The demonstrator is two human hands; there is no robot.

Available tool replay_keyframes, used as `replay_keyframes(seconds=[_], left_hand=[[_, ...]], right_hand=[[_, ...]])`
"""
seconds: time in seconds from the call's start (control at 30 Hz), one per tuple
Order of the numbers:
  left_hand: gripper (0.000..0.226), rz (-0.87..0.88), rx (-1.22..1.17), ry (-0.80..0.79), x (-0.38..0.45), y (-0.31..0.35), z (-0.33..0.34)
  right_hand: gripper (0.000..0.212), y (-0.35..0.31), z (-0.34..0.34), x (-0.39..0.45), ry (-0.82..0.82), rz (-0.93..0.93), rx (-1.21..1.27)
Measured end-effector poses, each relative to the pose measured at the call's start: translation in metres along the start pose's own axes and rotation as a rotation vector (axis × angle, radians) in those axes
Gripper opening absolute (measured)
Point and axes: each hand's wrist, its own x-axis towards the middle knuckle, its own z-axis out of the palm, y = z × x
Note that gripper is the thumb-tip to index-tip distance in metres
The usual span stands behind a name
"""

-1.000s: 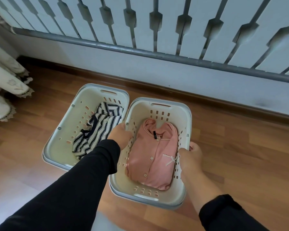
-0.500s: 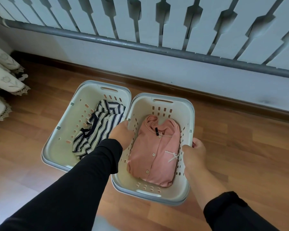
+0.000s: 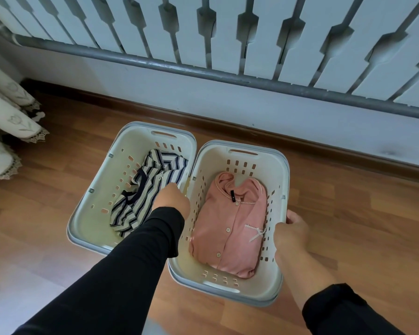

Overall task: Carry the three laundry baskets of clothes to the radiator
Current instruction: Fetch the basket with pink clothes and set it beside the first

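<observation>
On the left stands the first basket (image 3: 87, 206) with striped clothes (image 3: 153, 187), on the wooden floor (image 3: 348, 226) below the radiator (image 3: 228, 37). My left hand (image 3: 172, 201) grips the left rim of the second basket (image 3: 279, 170), which holds a pink garment (image 3: 228, 226) and sits just beside the first. My right hand (image 3: 292, 234) is clamped on its right rim. I should lower it flat and release both sides together. No third basket is in view.
</observation>
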Motion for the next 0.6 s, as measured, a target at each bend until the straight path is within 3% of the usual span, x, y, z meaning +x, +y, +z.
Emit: replay_keyframes(seconds=[0.1,0.6], left_hand=[[0.04,0.005,0.073,-0.052,-0.001,-0.003,0.005],[0.044,0.011,0.153,0.015,-0.004,-0.005,0.016]], right_hand=[[0.049,0.001,0.001,0.0,0.003,0.023,0.026],[0.054,-0.003,0.001,-0.004,-0.012,-0.017,0.03]])
